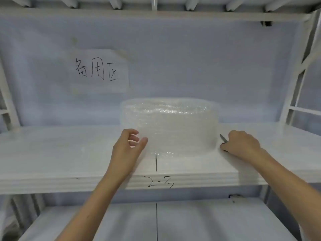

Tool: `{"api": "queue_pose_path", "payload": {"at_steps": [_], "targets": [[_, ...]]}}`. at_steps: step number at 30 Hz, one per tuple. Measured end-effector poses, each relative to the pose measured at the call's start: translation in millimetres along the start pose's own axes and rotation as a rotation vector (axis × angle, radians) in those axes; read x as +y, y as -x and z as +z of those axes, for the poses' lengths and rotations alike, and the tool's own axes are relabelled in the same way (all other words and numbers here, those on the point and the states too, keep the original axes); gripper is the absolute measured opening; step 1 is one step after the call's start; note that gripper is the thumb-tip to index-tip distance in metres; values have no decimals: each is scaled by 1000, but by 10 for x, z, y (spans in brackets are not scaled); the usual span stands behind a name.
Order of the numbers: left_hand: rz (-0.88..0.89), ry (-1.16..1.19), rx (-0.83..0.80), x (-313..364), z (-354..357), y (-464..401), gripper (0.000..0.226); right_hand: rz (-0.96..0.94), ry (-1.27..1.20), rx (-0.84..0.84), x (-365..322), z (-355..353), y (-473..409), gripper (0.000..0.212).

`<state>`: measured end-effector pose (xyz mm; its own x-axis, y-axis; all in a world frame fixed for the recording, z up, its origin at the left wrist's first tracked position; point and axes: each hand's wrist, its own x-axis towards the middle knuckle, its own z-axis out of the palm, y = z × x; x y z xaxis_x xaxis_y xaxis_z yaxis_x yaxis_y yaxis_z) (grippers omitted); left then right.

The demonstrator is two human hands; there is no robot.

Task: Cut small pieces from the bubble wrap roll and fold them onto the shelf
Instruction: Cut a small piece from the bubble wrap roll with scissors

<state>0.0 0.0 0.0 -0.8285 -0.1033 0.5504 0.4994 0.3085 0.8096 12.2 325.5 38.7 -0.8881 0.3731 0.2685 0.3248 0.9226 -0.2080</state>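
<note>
A thick roll of clear bubble wrap [171, 126] stands on end in the middle of the white shelf board [52, 153]. My left hand [126, 146] hovers at the roll's lower left side, its fingers loosely curled and its thumb close to the wrap, with nothing in it. My right hand [243, 143] rests on the shelf just right of the roll. It grips a thin dark blade or scissors [223, 138], whose tip points up and left toward the roll; most of the tool is hidden inside the fist.
A paper sign [99, 70] with handwritten characters is stuck on the back wall. "2-3" [160, 183] is written on the shelf's front edge. White metal uprights [293, 94] frame the bay, and a lower shelf [156, 223] lies beneath.
</note>
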Motion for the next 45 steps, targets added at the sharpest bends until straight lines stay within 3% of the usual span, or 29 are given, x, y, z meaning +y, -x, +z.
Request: {"api": "queue_pose_path", "payload": {"at_steps": [5, 10, 23, 28, 31, 35, 37, 39, 43, 45], "targets": [[-71, -34, -170, -61, -45, -10, 6, 39, 116, -24, -67, 3, -124, 28], [-42, -70, -308, -26, -49, 46, 12, 105, 60, -15, -19, 32, -259, 30], [-80, -43, -295, -42, -68, 6, 8, 105, 120, -240, 104, -136, -236, 29], [-80, -60, -312, -65, -73, 4, 8, 100, 4, -222, 198, -321, -125, 37], [-81, -89, -326, -36, -73, 12, 9, 140, -361, -283, 373, -442, 87, 37], [-66, -181, -330, 31, -79, 10, 8, 258, -1322, -472, 508, -538, 633, 32], [-49, -288, -338, 63, -67, 16, 6, 272, -1633, -628, 447, -436, 944, 62], [-34, -349, -336, 95, -45, 34, 8, 221, -1729, -708, 276, -248, 1242, 70], [-40, -338, -332, 167, -6, 86, 12, 110, -1692, -871, -247, 88, 1752, 36], [-79, -249, -328, 209, -8, 131, 12, 35, -1627, -906, -451, 238, 1851, 33]]}}
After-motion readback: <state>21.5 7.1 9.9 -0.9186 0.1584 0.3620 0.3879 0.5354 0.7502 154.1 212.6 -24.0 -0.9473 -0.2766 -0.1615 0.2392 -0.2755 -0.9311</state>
